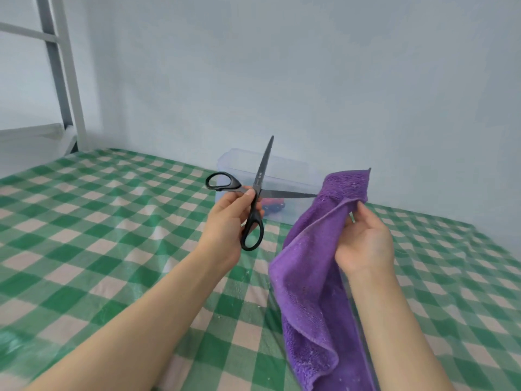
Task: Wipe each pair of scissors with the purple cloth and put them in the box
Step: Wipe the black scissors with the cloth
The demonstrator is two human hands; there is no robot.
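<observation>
the left hand (231,213) grips the black scissors (264,162) right at the pivot, thumb laid over the joint. the blades are spread wide: one points up and away toward the wall, the other lies level and runs right until its tip meets the purple cloth (307,277). i'd guess they are opened like that so each blade can be wiped on its own, and held at the joint so they don't swing shut.

the right hand (363,244) pinches a fold near the top of the cloth, palm turned toward the person, and the rest hangs down at the near right. held up by one fold, it leaves a loose flap ready to wrap round the level blade. to my eye the wiping of this pair is only starting.

the clear plastic box (224,167) stands just behind the scissors, on the far side of the bed near the wall, with no lid that i can see. it is close enough that a wiped pair could go straight in. something red and dark (272,206) lies on its floor; through the plastic i cannot tell what it is.

under it all is a green and cream checked sheet (98,221), rumpled into soft ridges. behind is a plain pale wall (282,66), and at the far left stands a grey metal frame (62,74) with a rung.
</observation>
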